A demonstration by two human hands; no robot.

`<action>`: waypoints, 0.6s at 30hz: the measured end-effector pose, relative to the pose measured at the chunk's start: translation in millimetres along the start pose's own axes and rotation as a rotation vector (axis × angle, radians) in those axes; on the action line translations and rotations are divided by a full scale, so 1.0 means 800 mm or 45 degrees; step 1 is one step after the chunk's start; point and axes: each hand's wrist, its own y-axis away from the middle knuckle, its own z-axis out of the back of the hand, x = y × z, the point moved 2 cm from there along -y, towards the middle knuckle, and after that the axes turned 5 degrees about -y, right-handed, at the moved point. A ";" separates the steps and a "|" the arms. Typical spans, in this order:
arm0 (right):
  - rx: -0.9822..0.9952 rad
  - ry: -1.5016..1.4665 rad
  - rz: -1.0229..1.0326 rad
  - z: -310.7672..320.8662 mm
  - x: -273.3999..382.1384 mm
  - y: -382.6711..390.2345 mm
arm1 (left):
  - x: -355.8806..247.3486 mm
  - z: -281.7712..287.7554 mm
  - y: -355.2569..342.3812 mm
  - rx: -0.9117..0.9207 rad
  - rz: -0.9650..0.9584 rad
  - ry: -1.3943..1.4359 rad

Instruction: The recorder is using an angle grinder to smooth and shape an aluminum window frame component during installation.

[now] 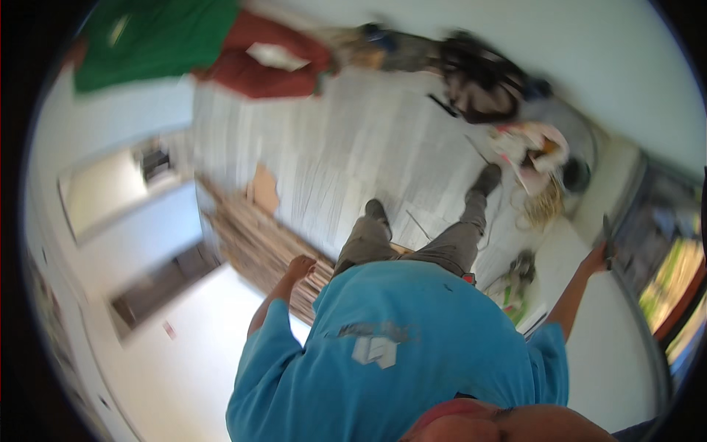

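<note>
My left hand hangs beside my left thigh, above a stack of brown wooden boards. Its fingers look loosely curled, and nothing shows in them. Out to the right, my right hand is closed round a dark, slim hand tool that sticks out above and below the fist. Blur hides the tool's exact kind. The hand is close to the window frame at the right wall.
Cords, a tangle of pale rope and a pale bag lie on the grey plank floor at the right. Dark bags line the far wall. A person in a green top stands far left. A tan offcut lies near the boards.
</note>
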 end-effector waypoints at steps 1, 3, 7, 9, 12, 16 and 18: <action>0.050 0.049 0.417 -0.005 0.155 0.038 | -0.001 -0.029 0.030 -0.062 0.150 -0.089; 0.393 -0.312 0.535 -0.009 0.319 0.094 | 0.072 -0.043 0.019 -0.023 0.107 0.021; 1.614 -0.771 0.456 -0.061 0.616 0.297 | 0.282 -0.032 -0.026 0.072 0.170 -0.108; 1.914 -0.694 0.948 -0.119 0.687 0.406 | 0.321 -0.017 -0.075 -0.092 0.085 -0.166; 2.280 -0.700 1.065 -0.105 0.886 0.619 | 0.305 0.044 -0.108 -0.438 -0.131 0.248; 2.765 -0.615 0.853 -0.060 1.093 0.854 | 0.207 0.237 -0.085 -0.830 -0.699 0.323; 2.968 -0.666 0.307 -0.046 1.173 0.958 | 0.205 0.338 -0.077 -1.025 -0.867 0.228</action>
